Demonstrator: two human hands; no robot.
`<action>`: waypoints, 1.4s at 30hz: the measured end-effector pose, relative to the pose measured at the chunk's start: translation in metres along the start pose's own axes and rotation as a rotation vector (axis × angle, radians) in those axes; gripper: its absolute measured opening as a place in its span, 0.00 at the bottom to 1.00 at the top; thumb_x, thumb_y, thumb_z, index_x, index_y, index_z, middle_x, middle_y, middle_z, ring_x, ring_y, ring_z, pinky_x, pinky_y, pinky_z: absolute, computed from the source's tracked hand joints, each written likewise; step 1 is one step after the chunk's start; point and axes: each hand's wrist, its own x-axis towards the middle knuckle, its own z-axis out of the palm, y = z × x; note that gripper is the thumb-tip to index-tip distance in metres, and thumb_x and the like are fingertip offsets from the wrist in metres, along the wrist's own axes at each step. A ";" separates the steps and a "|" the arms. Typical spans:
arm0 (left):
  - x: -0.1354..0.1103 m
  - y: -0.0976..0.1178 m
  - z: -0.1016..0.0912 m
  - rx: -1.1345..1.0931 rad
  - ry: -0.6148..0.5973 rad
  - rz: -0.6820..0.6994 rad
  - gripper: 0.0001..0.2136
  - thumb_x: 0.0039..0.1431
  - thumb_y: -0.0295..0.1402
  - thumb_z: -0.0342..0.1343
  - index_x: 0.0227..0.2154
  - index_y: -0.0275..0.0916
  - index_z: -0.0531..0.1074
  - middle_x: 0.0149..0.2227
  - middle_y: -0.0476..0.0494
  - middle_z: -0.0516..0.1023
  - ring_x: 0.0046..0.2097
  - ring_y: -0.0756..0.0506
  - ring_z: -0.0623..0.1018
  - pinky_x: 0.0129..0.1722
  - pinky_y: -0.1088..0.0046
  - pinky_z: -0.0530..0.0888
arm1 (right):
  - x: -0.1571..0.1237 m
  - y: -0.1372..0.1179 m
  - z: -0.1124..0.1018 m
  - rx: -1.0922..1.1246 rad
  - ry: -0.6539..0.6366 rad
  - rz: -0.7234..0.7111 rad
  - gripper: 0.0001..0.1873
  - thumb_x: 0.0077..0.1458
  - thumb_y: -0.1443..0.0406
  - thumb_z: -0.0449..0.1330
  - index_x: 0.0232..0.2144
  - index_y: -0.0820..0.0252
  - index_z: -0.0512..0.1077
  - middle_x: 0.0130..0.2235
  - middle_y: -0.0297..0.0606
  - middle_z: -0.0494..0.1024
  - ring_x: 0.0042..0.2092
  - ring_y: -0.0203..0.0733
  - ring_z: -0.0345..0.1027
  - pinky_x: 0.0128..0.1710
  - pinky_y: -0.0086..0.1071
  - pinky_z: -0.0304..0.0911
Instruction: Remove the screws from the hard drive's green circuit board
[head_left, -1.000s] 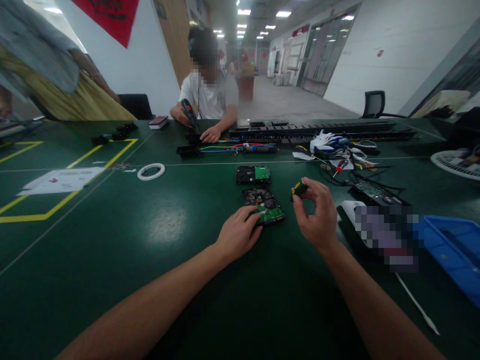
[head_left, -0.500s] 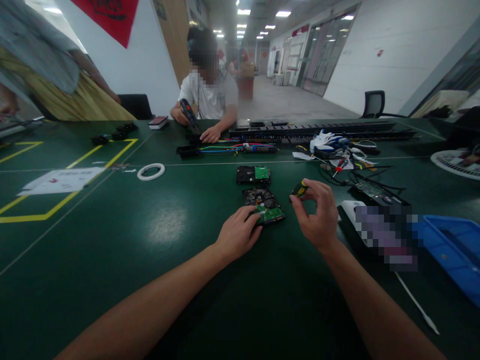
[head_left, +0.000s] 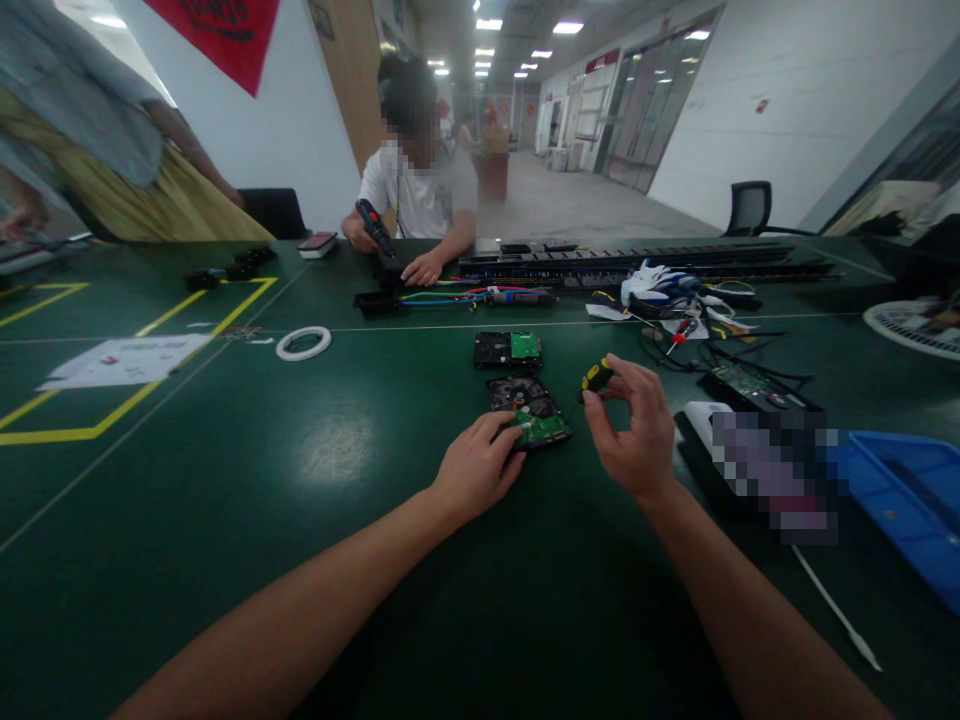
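A hard drive [head_left: 528, 408] lies on the green table, circuit board side up, with a green board at its near end. My left hand [head_left: 475, 468] rests on its near left corner and holds it down. My right hand [head_left: 634, 430] pinches the yellow-and-black handle of a small screwdriver [head_left: 595, 378] between thumb and fingers, just right of the drive; the tip points down toward the drive's right edge. A second hard drive [head_left: 508, 349] lies a little farther away, untouched.
Across the table a seated person holds an electric screwdriver [head_left: 373, 227] beside coloured cables [head_left: 465, 296]. A tape roll [head_left: 303, 343] and paper [head_left: 120, 361] lie left. Cables, gloves [head_left: 654, 282] and boards crowd the right, with a blue tray [head_left: 911, 495] at the right edge.
My right hand's fingers have shifted slightly on the screwdriver handle, turning it. My left hand stays on the drive. The person opposite has moved the electric screwdriver a little.
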 end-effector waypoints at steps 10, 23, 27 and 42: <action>0.000 0.000 0.000 -0.003 -0.002 0.004 0.14 0.71 0.35 0.56 0.56 0.40 0.71 0.62 0.34 0.71 0.62 0.34 0.74 0.57 0.50 0.81 | -0.003 0.005 0.003 0.092 0.023 0.047 0.32 0.61 0.69 0.64 0.65 0.49 0.64 0.59 0.46 0.71 0.49 0.47 0.79 0.45 0.45 0.83; 0.000 0.000 0.000 -0.001 -0.006 0.001 0.14 0.70 0.35 0.57 0.56 0.40 0.71 0.62 0.34 0.72 0.62 0.35 0.75 0.57 0.50 0.81 | -0.002 0.006 0.002 0.122 0.000 0.047 0.32 0.62 0.69 0.64 0.65 0.49 0.63 0.60 0.46 0.70 0.53 0.49 0.77 0.48 0.48 0.82; 0.001 -0.001 0.000 -0.007 -0.002 -0.001 0.14 0.70 0.34 0.57 0.56 0.41 0.71 0.62 0.34 0.72 0.62 0.35 0.75 0.57 0.50 0.81 | 0.001 0.002 -0.001 0.027 0.010 -0.002 0.31 0.61 0.68 0.65 0.64 0.46 0.66 0.56 0.43 0.73 0.51 0.49 0.77 0.44 0.46 0.82; -0.001 -0.001 0.001 0.002 -0.025 -0.007 0.15 0.71 0.36 0.57 0.57 0.40 0.70 0.63 0.34 0.71 0.63 0.34 0.74 0.56 0.49 0.82 | 0.001 0.001 -0.003 -0.018 0.043 -0.034 0.32 0.61 0.69 0.65 0.64 0.45 0.68 0.55 0.42 0.75 0.49 0.48 0.77 0.41 0.45 0.83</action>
